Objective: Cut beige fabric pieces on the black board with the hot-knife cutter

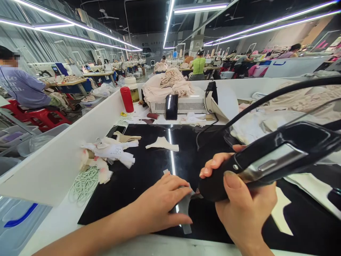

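Note:
My right hand (242,206) is wrapped round a black handheld tool (269,160) with a metal lever and a cable, its rounded end pointing left. My left hand (162,202) lies palm down, fingers apart, on a translucent grey piece (184,213) on the glossy black board (144,177). The tool's end is just right of this piece; its exact contact is hidden. A cream fabric cutout (163,143) lies farther up the board. Another pale cutout (282,213) is partly behind my right hand.
White and cream scraps (114,151) and green cord (85,183) lie left. Behind the board are a phone (171,106), a red container (126,99) and a fabric pile (170,85) on a vented box. A black cable (266,96) crosses the right. People sit at machines beyond.

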`<state>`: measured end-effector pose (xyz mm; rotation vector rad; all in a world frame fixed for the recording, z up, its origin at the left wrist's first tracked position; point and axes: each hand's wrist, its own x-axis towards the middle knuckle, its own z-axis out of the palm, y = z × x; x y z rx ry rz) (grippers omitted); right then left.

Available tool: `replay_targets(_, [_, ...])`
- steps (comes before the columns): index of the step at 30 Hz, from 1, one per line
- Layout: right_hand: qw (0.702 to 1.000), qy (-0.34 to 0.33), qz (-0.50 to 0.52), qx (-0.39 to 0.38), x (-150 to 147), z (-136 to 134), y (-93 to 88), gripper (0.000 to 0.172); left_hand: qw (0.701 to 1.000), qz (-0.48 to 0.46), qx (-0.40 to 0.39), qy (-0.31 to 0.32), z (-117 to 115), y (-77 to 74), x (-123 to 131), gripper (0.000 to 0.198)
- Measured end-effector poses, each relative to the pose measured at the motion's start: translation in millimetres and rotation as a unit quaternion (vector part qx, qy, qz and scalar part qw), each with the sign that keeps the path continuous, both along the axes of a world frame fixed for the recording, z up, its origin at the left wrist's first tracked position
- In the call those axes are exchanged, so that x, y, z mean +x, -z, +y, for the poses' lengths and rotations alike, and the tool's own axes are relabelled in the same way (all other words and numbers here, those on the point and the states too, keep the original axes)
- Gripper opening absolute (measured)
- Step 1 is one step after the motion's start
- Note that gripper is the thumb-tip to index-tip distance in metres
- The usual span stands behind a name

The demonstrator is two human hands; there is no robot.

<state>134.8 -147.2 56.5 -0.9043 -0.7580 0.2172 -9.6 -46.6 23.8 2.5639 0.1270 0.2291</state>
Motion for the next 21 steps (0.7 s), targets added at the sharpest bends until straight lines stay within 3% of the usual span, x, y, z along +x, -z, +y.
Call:
replay_targets(4, [1.0,-0.004,0.003,-0.005,0.0,-0.4,2.1,0.038,1.0,0.013,-0.017,0.015,-1.7,3.1,-1.3,0.078])
replay_targets(12, [1.0,-0.002,0.0,-0.009,-1.7,-3.1,1.9,0.036,0.999,0.044,-0.027,0.015,-0.5,-3.7,-1.3,0.078])
replay_targets(21, [1.0,-0.02,0.008,-0.012,-7.5,-10.5,5.2,0.037,0.999,0.028,-0.038,0.017,0.3,-0.7,-2.7,0.075])
